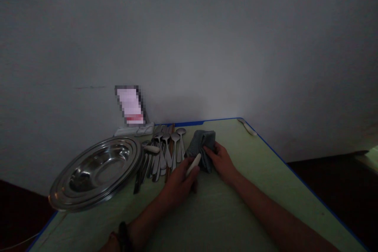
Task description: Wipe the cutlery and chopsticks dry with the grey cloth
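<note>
My left hand (pixel 181 177) is closed around a piece of cutlery with a white handle (pixel 194 164). The far end of that piece cannot be made out, so its kind stays unclear. Folded grey cloth (pixel 203 147) is pinched in my right hand (pixel 222 161), just beyond the white handle. Left of my hands lie several metal spoons (pixel 167 138) with other cutlery, overlapping on the table. Among them is another white-handled piece (pixel 151 149).
Stacked round metal dishes (pixel 62 197) stand on the green table (pixel 236 220) at the left. A blurred-out phone (pixel 131 106) leans at the back, above a white item (pixel 134 130). One white-handled utensil (pixel 249 127) lies at the far right corner. The wall (pixel 189 47) rises behind.
</note>
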`<state>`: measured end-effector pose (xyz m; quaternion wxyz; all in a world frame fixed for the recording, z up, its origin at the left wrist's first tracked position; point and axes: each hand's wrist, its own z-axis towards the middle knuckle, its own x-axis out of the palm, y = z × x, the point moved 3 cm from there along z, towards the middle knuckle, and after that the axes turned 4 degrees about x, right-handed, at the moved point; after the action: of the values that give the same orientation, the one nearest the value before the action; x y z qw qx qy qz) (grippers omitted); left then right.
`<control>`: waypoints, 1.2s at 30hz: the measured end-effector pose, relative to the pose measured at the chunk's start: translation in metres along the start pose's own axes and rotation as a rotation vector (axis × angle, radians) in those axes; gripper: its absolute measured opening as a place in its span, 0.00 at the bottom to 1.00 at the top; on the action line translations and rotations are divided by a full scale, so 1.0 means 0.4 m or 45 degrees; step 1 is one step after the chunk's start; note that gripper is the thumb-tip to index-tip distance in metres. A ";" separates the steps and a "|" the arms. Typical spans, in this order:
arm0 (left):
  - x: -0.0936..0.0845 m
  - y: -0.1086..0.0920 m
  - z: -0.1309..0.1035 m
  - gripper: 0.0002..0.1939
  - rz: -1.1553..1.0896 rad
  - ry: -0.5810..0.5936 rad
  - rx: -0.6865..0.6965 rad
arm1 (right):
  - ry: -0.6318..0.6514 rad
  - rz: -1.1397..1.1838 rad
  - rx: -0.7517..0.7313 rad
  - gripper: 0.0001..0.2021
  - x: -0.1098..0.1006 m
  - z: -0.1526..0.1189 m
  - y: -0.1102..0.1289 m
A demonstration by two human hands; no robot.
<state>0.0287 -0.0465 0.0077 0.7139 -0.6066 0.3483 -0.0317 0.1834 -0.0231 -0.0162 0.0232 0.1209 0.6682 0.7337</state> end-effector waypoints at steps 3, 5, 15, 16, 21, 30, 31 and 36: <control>0.002 0.002 -0.004 0.19 -0.028 0.057 0.025 | -0.063 0.043 0.028 0.16 -0.004 0.000 -0.013; 0.002 0.008 -0.006 0.20 -0.077 0.063 0.030 | -0.096 0.149 0.101 0.16 -0.006 0.003 -0.024; 0.003 0.012 -0.007 0.14 -0.349 0.029 0.053 | 0.144 0.821 0.381 0.09 -0.007 0.017 0.015; 0.002 0.010 -0.007 0.14 -0.367 0.022 0.051 | 0.138 0.842 0.378 0.10 -0.011 0.018 0.017; 0.001 0.009 -0.010 0.14 -0.357 -0.031 0.036 | 0.186 0.755 0.472 0.08 -0.017 0.017 0.004; 0.002 0.017 0.000 0.16 -0.212 -0.030 0.040 | 0.288 0.779 0.567 0.09 -0.002 0.000 0.010; 0.002 0.017 0.001 0.16 -0.178 -0.022 0.041 | 0.286 0.822 0.565 0.10 0.001 -0.001 0.015; 0.001 0.015 -0.002 0.17 -0.077 -0.042 0.040 | 0.270 0.989 0.571 0.13 0.011 -0.005 0.037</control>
<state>0.0265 -0.0459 0.0021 0.7277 -0.6061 0.3174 -0.0485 0.1807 -0.0257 -0.0010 -0.3486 0.2888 0.7144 0.5336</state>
